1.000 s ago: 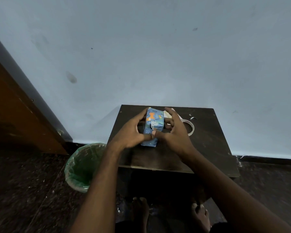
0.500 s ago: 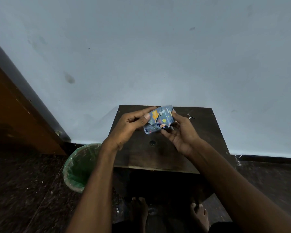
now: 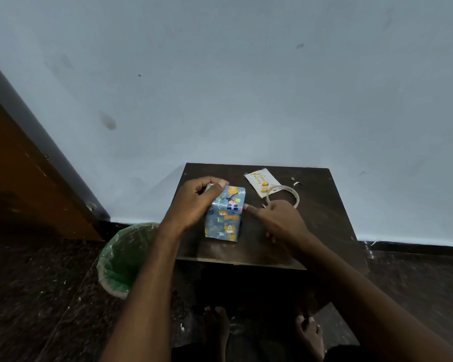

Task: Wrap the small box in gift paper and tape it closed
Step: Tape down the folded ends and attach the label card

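Note:
The small box (image 3: 224,219), wrapped in blue gift paper printed with orange animals, stands on end on the dark wooden table (image 3: 322,220). My left hand (image 3: 194,202) grips its upper left side, with the thumb along the top edge. My right hand (image 3: 280,220) is to the right of the box; its straight index fingertip touches the box's right edge about halfway up, and the other fingers are curled. A clear tape roll (image 3: 296,196) lies flat just behind my right hand, partly hidden by it.
A white greeting card (image 3: 259,181) lies at the back of the table beside the tape. A green-lined waste bin (image 3: 120,259) stands on the floor to the left. A wooden door (image 3: 16,178) is at far left, with the wall close behind the table.
The box was held in the air in both hands; now it stands on the table. My right hand has let go and only its index fingertip touches the box. Card and tape are uncovered.

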The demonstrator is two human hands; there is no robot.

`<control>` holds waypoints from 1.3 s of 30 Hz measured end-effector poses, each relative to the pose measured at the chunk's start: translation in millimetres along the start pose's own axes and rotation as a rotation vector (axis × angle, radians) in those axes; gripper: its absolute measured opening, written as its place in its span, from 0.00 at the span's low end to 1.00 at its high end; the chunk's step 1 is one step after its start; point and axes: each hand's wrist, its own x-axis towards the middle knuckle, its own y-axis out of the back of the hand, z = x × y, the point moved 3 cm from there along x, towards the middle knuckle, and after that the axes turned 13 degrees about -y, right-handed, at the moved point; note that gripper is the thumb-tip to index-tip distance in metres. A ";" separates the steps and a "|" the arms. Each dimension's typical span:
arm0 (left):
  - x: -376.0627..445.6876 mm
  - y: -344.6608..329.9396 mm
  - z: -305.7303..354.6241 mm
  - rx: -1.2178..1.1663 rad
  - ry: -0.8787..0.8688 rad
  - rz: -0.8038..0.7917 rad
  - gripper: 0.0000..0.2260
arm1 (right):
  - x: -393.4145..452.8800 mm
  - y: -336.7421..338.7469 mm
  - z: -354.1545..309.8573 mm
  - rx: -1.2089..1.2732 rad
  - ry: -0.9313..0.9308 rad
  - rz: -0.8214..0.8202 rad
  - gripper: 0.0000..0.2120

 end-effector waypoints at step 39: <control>4.2 -32.5 13.8 -0.385 0.165 -0.075 0.13 | -0.5 19.3 -20.2 0.691 0.376 -0.342 0.20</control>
